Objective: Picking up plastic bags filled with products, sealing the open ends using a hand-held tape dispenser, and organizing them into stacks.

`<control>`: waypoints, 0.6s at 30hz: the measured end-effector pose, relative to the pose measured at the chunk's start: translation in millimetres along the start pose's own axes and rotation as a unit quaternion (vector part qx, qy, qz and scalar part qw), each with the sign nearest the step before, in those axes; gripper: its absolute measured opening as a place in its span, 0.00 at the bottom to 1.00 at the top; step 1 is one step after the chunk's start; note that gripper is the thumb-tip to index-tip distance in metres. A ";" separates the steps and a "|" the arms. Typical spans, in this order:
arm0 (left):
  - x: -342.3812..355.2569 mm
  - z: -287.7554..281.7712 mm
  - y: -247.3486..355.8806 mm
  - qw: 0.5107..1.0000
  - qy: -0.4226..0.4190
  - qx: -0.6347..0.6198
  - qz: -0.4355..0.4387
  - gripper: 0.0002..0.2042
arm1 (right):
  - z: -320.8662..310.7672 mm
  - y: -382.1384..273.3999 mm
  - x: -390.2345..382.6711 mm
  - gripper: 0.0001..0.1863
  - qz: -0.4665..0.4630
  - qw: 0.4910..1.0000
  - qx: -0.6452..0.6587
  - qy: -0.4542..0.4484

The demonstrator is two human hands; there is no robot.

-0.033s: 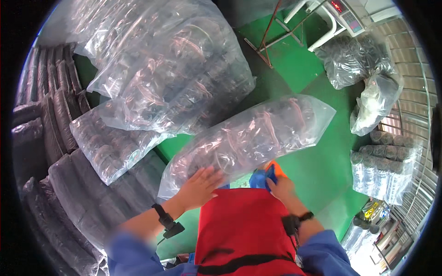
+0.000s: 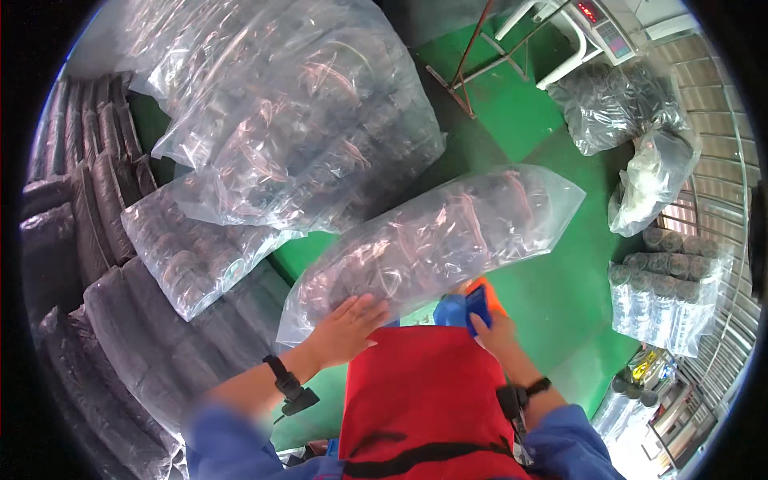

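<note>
A long clear plastic bag (image 2: 448,232), packed with rounded contents, lies slanting in front of me. My left hand (image 2: 346,328) rests flat on the bag's near left end, fingers stretched out. Beside the bag's near edge, my right hand (image 2: 498,332) is closed on a blue and orange handheld tool (image 2: 478,309). Its exact kind does not show, since the fingers, the bag and my red apron (image 2: 424,392) cover parts of it.
A large heap of clear bags (image 2: 296,120) rises at the far left. Dark wrapped bundles (image 2: 160,336) fill the left side. On the right stand a wrapped stack of cylinders (image 2: 660,304) and grey bags (image 2: 616,104). A scale display (image 2: 604,28) is at the far right above a green floor (image 2: 560,280).
My right hand has shifted slightly and turned the blue and orange tool, so more of its blue part shows. The left hand stays on the bag.
</note>
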State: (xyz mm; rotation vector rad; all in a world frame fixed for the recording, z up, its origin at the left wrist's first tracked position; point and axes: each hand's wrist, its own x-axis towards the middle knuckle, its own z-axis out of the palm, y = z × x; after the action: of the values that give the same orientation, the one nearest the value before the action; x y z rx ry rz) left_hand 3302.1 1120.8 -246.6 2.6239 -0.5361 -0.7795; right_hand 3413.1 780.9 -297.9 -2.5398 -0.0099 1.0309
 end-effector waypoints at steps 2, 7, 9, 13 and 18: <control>-11.0 2.9 1.7 0.999 -0.042 -0.021 0.017 0.29 | -27.3 -3.3 -53.3 0.29 0.069 0.993 0.092 -0.003; -15.6 -4.3 8.3 0.969 -0.070 -0.235 0.030 0.29 | -61.1 -51.4 -123.4 0.28 -0.219 0.969 0.113 -0.027; -12.6 -15.7 8.8 0.913 -0.113 -0.390 -0.049 0.27 | -65.4 -71.0 -115.1 0.26 -0.342 0.929 0.066 -0.127; -7.1 -42.9 6.1 0.598 -0.001 -0.791 -0.126 0.18 | -76.8 -89.3 -99.3 0.25 -0.466 0.859 0.073 -0.200; 9.6 -57.7 6.3 0.555 -0.116 -0.817 -0.100 0.11 | -75.8 -87.7 -96.1 0.25 -0.484 0.826 0.132 -0.257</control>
State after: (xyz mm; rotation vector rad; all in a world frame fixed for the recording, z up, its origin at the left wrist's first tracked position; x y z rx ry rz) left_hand 3341.3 1123.8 -202.7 0.7664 0.4114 -0.9265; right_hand 3406.3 819.7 -152.5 -1.5437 -1.0950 1.0864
